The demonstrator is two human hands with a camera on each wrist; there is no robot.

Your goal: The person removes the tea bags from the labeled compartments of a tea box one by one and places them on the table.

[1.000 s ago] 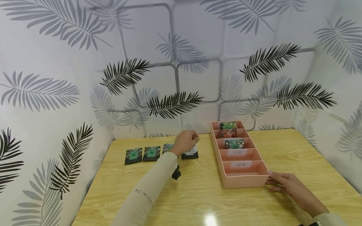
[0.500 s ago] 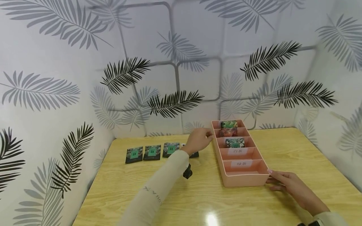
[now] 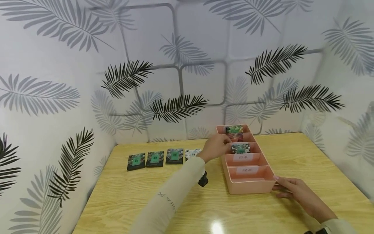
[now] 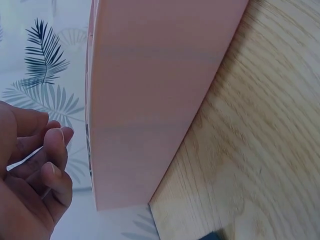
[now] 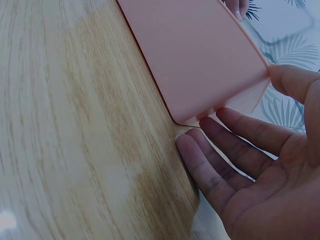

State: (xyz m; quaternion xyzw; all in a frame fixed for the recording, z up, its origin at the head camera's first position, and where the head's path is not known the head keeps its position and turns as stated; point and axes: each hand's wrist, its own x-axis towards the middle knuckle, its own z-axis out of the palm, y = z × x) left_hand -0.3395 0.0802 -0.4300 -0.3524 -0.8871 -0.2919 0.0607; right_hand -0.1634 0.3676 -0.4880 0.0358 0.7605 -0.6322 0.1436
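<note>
A pink box (image 3: pixel 252 188) with several compartments stands lengthwise on the table. Its far compartments hold a green packet (image 3: pixel 234 129), a reddish packet (image 3: pixel 238 138) and a dark floral packet with a green label (image 3: pixel 241 149). Over the box's left rim, near the reddish packet, is my left hand (image 3: pixel 216 147). Its fingers are loosely bent, with nothing seen between them in the left wrist view. My right hand (image 3: pixel 301 196) holds the box's near right corner, thumb on the rim and fingertips against the outer wall (image 5: pixel 205 60).
Left of the box, dark packets with green labels (image 3: pixel 136 160) lie in a row on the wooden table (image 3: pixel 122 201). A white-topped packet (image 3: pixel 192 153) ends the row, partly behind my left arm. Patterned walls (image 3: pixel 201 81) border the table.
My left hand has moved right, from above the white-topped packet to over the box's left rim, uncovering the third packet in the row. The right hand stays at the box's corner.
</note>
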